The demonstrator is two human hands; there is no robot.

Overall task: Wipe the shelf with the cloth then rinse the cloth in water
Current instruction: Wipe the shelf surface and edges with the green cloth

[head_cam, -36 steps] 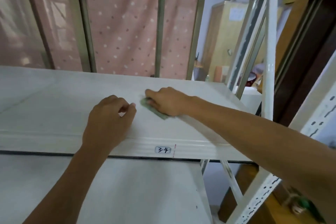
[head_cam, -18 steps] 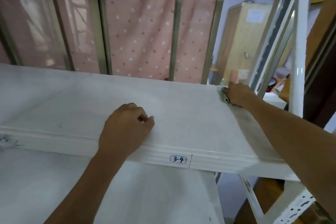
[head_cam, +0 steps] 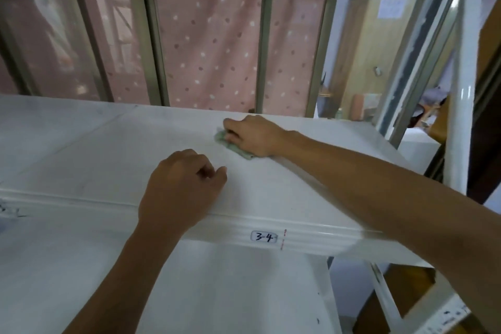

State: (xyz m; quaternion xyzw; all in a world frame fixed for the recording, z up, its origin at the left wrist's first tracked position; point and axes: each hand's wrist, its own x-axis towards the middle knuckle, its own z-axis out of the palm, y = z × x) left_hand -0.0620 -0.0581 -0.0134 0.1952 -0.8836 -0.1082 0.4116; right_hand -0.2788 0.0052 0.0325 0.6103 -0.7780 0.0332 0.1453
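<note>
A storeroom in a home, we think.
We see white metal racking (head_cam: 467, 89) with a shelf (head_cam: 81, 160) labelled "3-4" (head_cam: 264, 237), a pink dotted curtain (head_cam: 211, 35) behind, and a wooden wardrobe (head_cam: 379, 43) beyond.

Mostly hidden cloth on the shelf

The right hand (head_cam: 254, 135) covers most of the green cloth (head_cam: 229, 144); the shelf (head_cam: 108, 149) runs past the left edge.
</note>
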